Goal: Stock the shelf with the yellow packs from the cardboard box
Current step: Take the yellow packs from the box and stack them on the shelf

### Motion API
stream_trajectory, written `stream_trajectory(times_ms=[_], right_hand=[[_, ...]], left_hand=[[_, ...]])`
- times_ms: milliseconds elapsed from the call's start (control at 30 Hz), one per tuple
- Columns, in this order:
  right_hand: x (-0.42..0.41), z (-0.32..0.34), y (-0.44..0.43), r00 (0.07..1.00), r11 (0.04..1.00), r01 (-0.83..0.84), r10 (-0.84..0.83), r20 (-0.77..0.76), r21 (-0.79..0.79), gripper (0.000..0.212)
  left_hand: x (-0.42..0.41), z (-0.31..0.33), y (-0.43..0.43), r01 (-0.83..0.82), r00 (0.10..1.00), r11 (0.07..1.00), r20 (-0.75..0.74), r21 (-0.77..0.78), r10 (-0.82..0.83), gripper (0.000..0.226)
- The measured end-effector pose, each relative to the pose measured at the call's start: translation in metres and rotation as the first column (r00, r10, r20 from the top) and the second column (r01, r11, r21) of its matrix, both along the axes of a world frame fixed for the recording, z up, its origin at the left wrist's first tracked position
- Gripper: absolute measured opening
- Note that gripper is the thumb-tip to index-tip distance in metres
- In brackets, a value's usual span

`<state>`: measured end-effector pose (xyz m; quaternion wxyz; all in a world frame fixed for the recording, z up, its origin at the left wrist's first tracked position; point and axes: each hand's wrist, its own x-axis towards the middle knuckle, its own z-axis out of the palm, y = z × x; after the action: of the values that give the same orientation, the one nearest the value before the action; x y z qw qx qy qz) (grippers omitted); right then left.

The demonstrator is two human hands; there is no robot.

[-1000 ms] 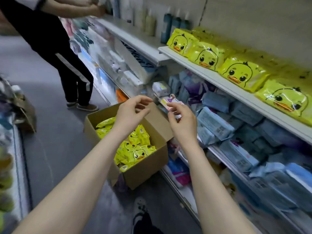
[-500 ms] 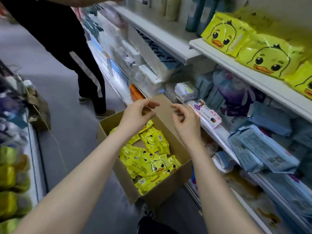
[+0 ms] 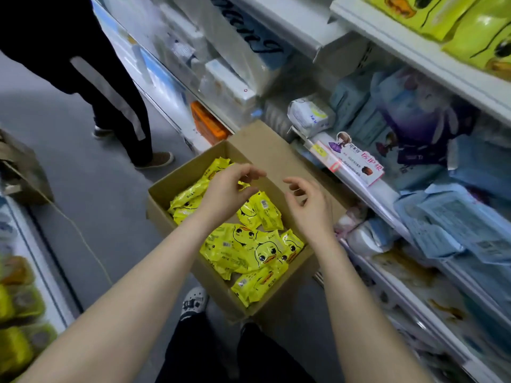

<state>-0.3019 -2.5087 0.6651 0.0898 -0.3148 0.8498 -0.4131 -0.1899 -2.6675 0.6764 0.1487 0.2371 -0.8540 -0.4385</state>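
An open cardboard box (image 3: 177,186) sits on the floor against the shelving, holding several yellow packs (image 3: 249,250) printed with a duck face. My left hand (image 3: 226,194) hovers above the box's far half with curled, empty fingers. My right hand (image 3: 309,208) hangs over the box's right side, fingers apart and empty. More yellow duck packs (image 3: 467,26) lie in a row on the white shelf (image 3: 414,53) at the upper right.
Another person in dark trousers (image 3: 110,87) stands up the aisle to the left. Blue and purple packs (image 3: 442,189) crowd the lower shelves on the right. A brown bag (image 3: 25,175) and a low display (image 3: 22,272) line the left. My shoe (image 3: 193,302) is beside the box.
My view has tilted down towards the box. Both hands have dropped from shelf height to just above the packs and stayed empty.
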Motion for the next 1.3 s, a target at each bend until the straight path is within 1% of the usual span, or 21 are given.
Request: stream_trajectory(times_ms=[133, 267, 367, 467, 667, 767, 867, 967, 1033, 1167, 1300], right_hand=[[0.017, -0.026, -0.007, 0.996, 0.997, 0.06, -0.063, 0.057, 0.051, 0.029], [0.038, -0.055, -0.011, 0.987, 0.981, 0.107, -0.125, 0.106, 0.159, 0.028], [0.053, -0.076, -0.014, 0.972, 0.973, 0.138, -0.169, 0.162, 0.187, 0.027], [0.063, -0.097, -0.014, 0.956, 0.949, 0.153, -0.213, 0.203, 0.277, 0.031], [0.069, -0.145, -0.014, 0.917, 0.897, 0.197, -0.311, 0.25, 0.396, 0.039], [0.066, -0.169, -0.018, 0.906, 0.875, 0.181, -0.326, 0.271, 0.449, 0.043], [0.059, -0.196, -0.021, 0.901, 0.854, 0.16, -0.331, 0.28, 0.496, 0.05], [0.049, -0.224, -0.021, 0.886, 0.804, 0.123, -0.353, 0.301, 0.582, 0.062], [0.042, -0.242, -0.021, 0.879, 0.764, 0.086, -0.36, 0.312, 0.639, 0.07], [0.03, -0.274, -0.023, 0.879, 0.698, 0.011, -0.348, 0.326, 0.716, 0.084], [0.024, -0.296, -0.025, 0.896, 0.668, -0.047, -0.3, 0.326, 0.743, 0.094]], left_hand=[[0.003, -0.027, -0.017, 0.085, 0.995, 0.994, 0.042, 0.069, -0.088, 0.035], [0.007, -0.06, -0.033, 0.163, 0.982, 0.98, 0.075, 0.113, -0.172, 0.035], [0.01, -0.086, -0.043, 0.199, 0.97, 0.97, 0.111, 0.143, -0.215, 0.036], [0.014, -0.111, -0.052, 0.231, 0.953, 0.955, 0.154, 0.188, -0.261, 0.037], [0.021, -0.172, -0.067, 0.312, 0.901, 0.928, 0.247, 0.203, -0.357, 0.04], [0.019, -0.205, -0.073, 0.361, 0.864, 0.913, 0.302, 0.188, -0.403, 0.042], [0.018, -0.232, -0.07, 0.419, 0.826, 0.893, 0.341, 0.162, -0.449, 0.037], [0.016, -0.257, -0.059, 0.494, 0.75, 0.854, 0.416, 0.163, -0.514, 0.041], [0.015, -0.274, -0.052, 0.549, 0.679, 0.81, 0.455, 0.207, -0.577, 0.048], [0.014, -0.299, -0.038, 0.634, 0.51, 0.724, 0.557, 0.272, -0.656, 0.065], [0.018, -0.32, -0.033, 0.697, 0.381, 0.651, 0.613, 0.301, -0.692, 0.087]])
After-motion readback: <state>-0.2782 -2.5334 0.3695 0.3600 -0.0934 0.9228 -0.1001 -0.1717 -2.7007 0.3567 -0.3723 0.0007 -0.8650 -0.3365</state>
